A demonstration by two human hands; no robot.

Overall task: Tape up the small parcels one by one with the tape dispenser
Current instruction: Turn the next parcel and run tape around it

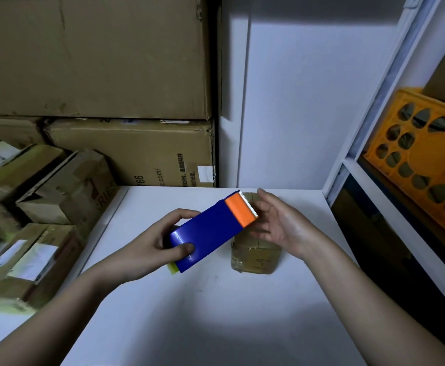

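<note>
Right now my left hand (163, 244) is wrapped round the blue body of the tape dispenser (210, 231), thumb on the near face and fingers curled over the far edge, holding it tilted above the table with its orange head and toothed cutter pointing up and away to the right. My right hand (276, 225) has hold of nothing; its fingers are loosely spread, palm turned toward the cutter end, just beside the orange part and hovering over the small parcel (255, 254).

That parcel sits flat on the white table (216, 313), a little brown box already glossy with tape, partly hidden under the dispenser and my right hand. I judge it light and fairly stiff, but the tape skin will be slippery, so I would pin it by its side walls or press down on its top rather than trust a pinch. The dispenser looks like hard, smooth plastic, light enough for one hand; the safe hold is the blue body, well clear of the serrated edge. Whether a tape end is free at the cutter I cannot tell.

Further out, more taped parcels (25, 257) are heaped to my left, big stacked cartons (97, 62) stand behind them, and an orange crate (422, 159) rests on the white shelving at my right.
</note>
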